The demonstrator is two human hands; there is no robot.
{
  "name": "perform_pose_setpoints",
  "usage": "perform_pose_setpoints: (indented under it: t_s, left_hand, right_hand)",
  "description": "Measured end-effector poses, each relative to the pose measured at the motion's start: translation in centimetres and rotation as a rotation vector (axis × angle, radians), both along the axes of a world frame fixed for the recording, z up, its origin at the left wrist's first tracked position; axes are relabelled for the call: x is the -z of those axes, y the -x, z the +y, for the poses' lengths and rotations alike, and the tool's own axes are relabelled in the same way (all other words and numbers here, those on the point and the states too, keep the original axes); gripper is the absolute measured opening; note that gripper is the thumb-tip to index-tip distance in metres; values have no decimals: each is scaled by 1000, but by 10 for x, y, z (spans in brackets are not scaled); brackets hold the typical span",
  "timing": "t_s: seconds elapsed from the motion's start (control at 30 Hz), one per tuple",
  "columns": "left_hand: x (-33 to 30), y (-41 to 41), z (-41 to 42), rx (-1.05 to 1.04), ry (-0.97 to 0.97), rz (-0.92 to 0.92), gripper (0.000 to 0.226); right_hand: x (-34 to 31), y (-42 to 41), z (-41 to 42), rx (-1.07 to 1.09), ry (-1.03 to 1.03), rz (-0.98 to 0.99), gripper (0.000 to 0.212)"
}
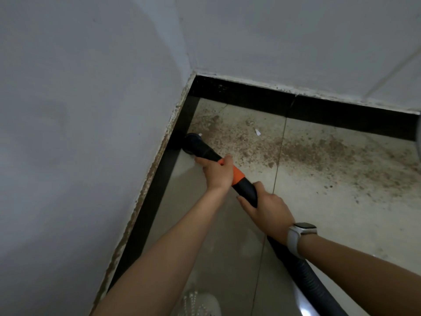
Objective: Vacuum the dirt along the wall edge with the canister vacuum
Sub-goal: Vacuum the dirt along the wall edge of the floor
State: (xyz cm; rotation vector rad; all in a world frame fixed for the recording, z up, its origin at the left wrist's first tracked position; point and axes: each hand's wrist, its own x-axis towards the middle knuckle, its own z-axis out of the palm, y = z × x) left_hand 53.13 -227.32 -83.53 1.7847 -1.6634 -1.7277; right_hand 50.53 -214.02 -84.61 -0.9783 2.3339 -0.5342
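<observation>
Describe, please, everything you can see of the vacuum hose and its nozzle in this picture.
The vacuum hose is dark and ribbed, running from the lower right up to a smooth black wand with an orange collar. Its round black nozzle sits low at the black skirting by the left wall, beside the brown dirt on the tiled floor. The left hand grips the wand at the collar; the right hand, with a watch on its wrist, holds it further back.
</observation>
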Motion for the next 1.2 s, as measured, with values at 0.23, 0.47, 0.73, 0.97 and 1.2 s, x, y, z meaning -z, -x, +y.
perform_pose_setpoints:
  t_s: [0.23,0.47,0.73,0.97,1.2]
  left_hand:
    - [-3,17,-12,112,8,32,98]
    - [2,35,-27,135,57,9,94]
    - [7,55,-53,211,67,39,96]
    - [12,69,-75,229,32,66,84]
    - [15,66,-75,187,-21,134,84]
  right_hand:
    - [5,14,-24,82,37,-51,29]
    - [9,22,-40,159,57,-100,31]
    - [10,30,-64,237,69,-89,32]
    - [5,37,-81,259,45,-62,31]
    - [-9,37,-82,198,2,-20,34]
